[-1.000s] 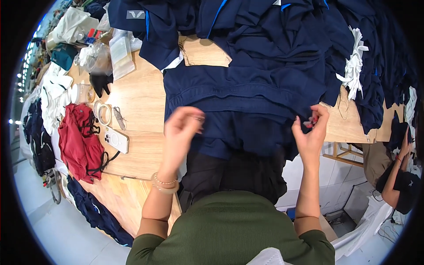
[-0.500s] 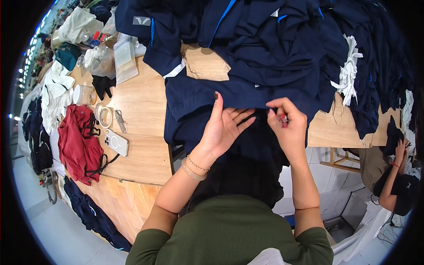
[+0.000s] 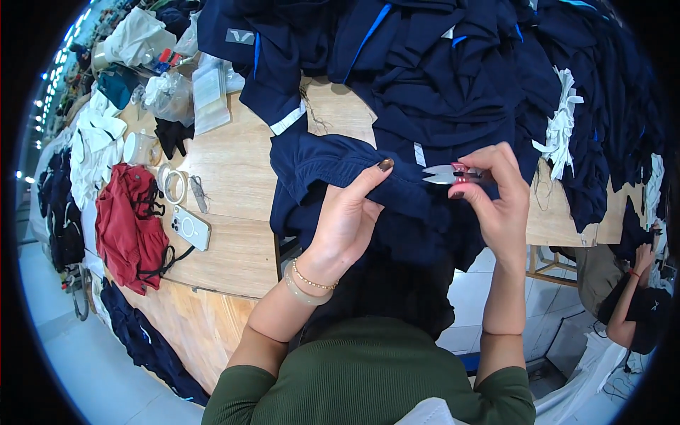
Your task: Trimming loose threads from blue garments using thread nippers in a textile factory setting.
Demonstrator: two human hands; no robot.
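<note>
left hand: fingers partly under navy garment | snips: handles partly inside right hand | clothing pile: top cut off

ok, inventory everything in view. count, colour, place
Held garment: 1, navy, centre
Snips: 1, red-silver, centre-right
Garment pile: uncountable, navy, far side
Strip bundle: 1, white, pile's right
Phone: 1, white, table's left
Rings: 2, pale, beyond phone
Corded cloth: 1, red, left of phone
Jar: 1, clear, beyond rings
Plastic bags: several, clear, upper left
White garments: uncountable, white, far left
Draped garment: 1+, navy, lower left
Background clutter: uncountable, mixed, upper left
Table: 1+, pale wood, centre
Co-worker: 1, dark clothing, right edge
Shirt: 1, green, bottom
Bracelets: 2, gold and pale, left wrist
Left hand: 1, dark-nailed, holding garment
Right hand: 1, dark-nailed, holding snips
</note>
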